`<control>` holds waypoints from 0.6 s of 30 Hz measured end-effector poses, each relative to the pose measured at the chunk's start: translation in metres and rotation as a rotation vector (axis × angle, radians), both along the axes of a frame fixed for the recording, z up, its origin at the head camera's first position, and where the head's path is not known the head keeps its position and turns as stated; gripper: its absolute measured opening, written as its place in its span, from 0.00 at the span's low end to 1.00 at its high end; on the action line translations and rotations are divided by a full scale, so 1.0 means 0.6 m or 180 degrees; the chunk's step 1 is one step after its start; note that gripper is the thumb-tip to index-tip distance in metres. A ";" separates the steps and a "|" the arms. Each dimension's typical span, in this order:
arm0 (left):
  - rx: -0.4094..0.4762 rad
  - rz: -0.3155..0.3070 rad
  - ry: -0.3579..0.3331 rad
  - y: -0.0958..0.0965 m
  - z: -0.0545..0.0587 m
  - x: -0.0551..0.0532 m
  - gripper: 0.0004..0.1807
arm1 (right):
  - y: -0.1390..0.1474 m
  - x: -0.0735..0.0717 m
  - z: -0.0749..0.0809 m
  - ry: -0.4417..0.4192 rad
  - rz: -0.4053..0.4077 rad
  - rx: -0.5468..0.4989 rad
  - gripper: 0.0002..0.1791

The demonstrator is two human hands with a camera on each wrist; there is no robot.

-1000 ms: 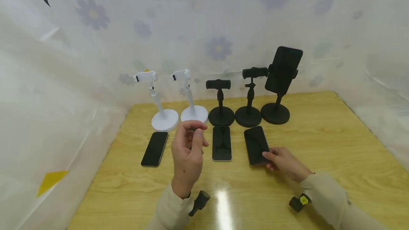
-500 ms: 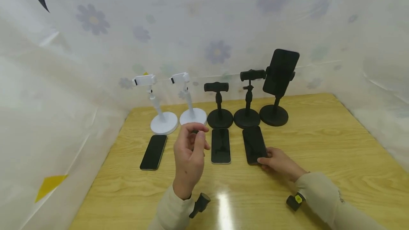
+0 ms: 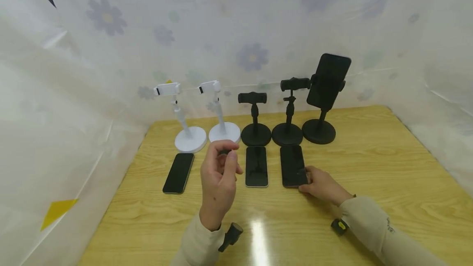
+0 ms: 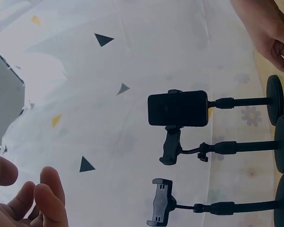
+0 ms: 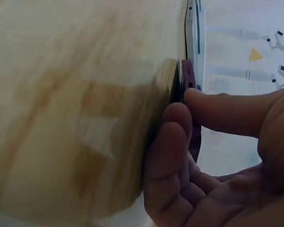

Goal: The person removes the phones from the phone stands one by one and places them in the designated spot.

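Observation:
My right hand [image 3: 322,184] grips the lower right corner of a black-screened smartphone [image 3: 293,167] on the table. In the right wrist view its purple edge [image 5: 189,73] shows, with the thumb on the screen side and curled fingers low against the wood. My left hand [image 3: 219,182] hovers over the table, fingers loosely bent and nothing in them. Just right of it lies a second smartphone [image 3: 256,167]; a third smartphone [image 3: 179,173] lies slanted to its left. One more smartphone [image 3: 329,80] stands clamped upright in the rightmost black phone stand [image 3: 318,131].
Behind the phones stands a row of holders: two white phone stands [image 3: 190,139] [image 3: 224,132] at left, then a short black phone stand [image 3: 256,134] and a taller black phone stand [image 3: 287,134]. A flower-patterned sheet [image 3: 148,44] hangs behind the wooden table [image 3: 369,155].
The right hand has turned the phone it grips straighter and brought it down flatter, in line with its neighbour. My left hand has stayed almost still.

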State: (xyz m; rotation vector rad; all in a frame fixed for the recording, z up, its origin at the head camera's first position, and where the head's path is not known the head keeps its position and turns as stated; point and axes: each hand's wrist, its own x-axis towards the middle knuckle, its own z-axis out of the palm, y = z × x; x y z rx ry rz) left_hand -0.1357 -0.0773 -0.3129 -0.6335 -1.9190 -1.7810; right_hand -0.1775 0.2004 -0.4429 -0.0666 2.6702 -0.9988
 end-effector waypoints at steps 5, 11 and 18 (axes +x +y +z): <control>0.0023 -0.0018 0.0007 -0.001 -0.002 0.000 0.08 | 0.000 0.005 0.002 -0.0034 0.0031 0.0113 0.40; 0.0012 -0.0021 0.0072 0.000 -0.002 -0.002 0.08 | 0.000 0.009 -0.004 -0.0069 -0.0020 -0.0074 0.39; 0.0004 -0.0010 -0.0013 -0.004 -0.001 -0.001 0.08 | 0.006 0.005 -0.006 -0.0056 0.0053 -0.0078 0.46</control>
